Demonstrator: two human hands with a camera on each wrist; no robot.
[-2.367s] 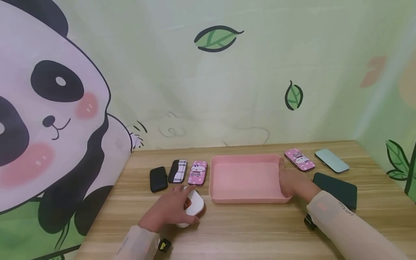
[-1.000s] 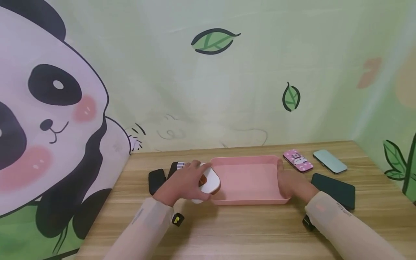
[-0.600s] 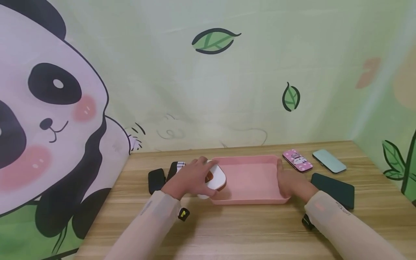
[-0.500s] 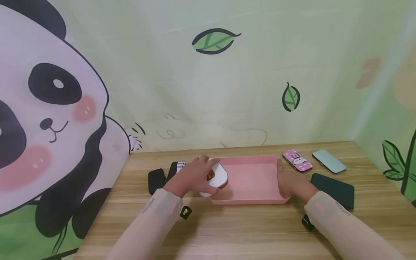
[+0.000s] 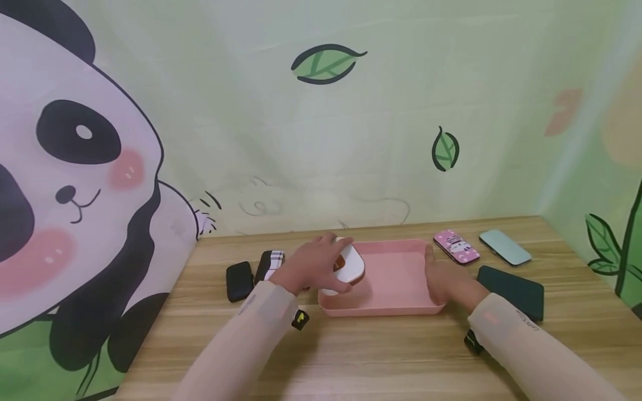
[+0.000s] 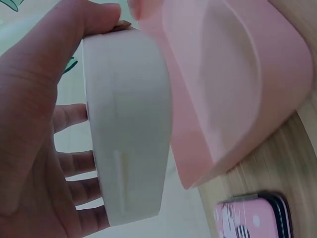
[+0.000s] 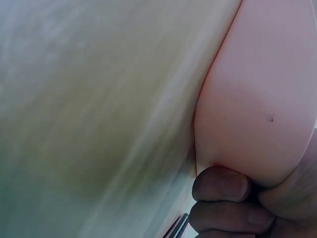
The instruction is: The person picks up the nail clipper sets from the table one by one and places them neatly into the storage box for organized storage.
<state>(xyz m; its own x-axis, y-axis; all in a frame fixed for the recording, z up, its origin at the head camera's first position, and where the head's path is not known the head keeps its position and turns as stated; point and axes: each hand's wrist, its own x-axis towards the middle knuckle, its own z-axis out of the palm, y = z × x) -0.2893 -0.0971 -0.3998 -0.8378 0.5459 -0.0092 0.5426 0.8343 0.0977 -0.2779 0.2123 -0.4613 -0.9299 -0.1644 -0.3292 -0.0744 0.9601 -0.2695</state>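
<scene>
Since the earlier frames, the white box (image 5: 354,267) has moved rightward; my left hand (image 5: 313,264) pinches it, tilted, over the left end of the pink tray (image 5: 391,309), below the frame's centre. Farther right, my right hand (image 5: 448,281) grips the tray's end wall. I judge this the carrying step; next calls for lowering the box, then letting go.
</scene>
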